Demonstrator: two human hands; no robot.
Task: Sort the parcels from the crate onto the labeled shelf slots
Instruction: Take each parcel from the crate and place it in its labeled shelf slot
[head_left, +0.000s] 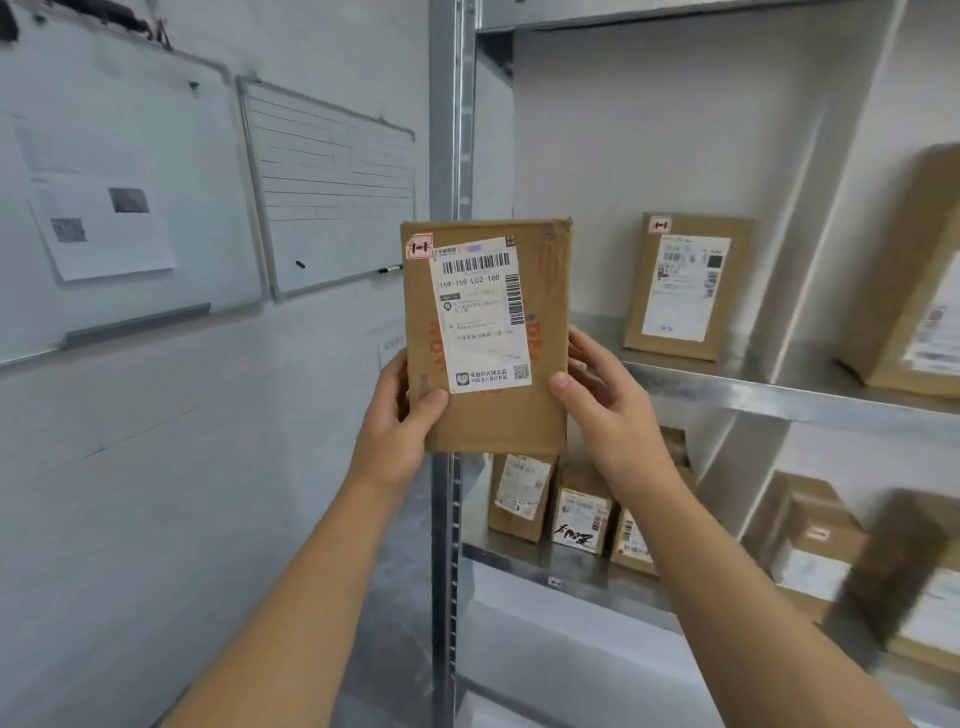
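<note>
Both hands are up close to the camera. The left hand (400, 415) grips the lower left edge of a flat brown cardboard parcel (545, 312), thumb across its face. The right hand (602, 410) grips the lower right edge, thumb in front and fingers (582, 343) curled round the back.

The parcel is held upright in the air before the grey metal shelf upright (444, 130), resting on nothing. It looks thin and light, and stiff enough to stay flat, though its corners are creased. I judge the two side edges the soundest hold, as the glossy label could slip.

Its white shipping label (480, 317) reads "159-159-L02-160" under a barcode, with a QR code at the bottom; the smaller print is too fine to read. A pink sticker (419, 248) at the top left corner seems to read "1-1".

Small labelled brown boxes (582, 519) stand at the left end of the lower shelf board (519, 558). Farther back, a similar brown parcel (685, 286) leans at the rear of the upper shelf board (753, 397) and carries a like pink tag (660, 225), which suggests that slot.
</note>
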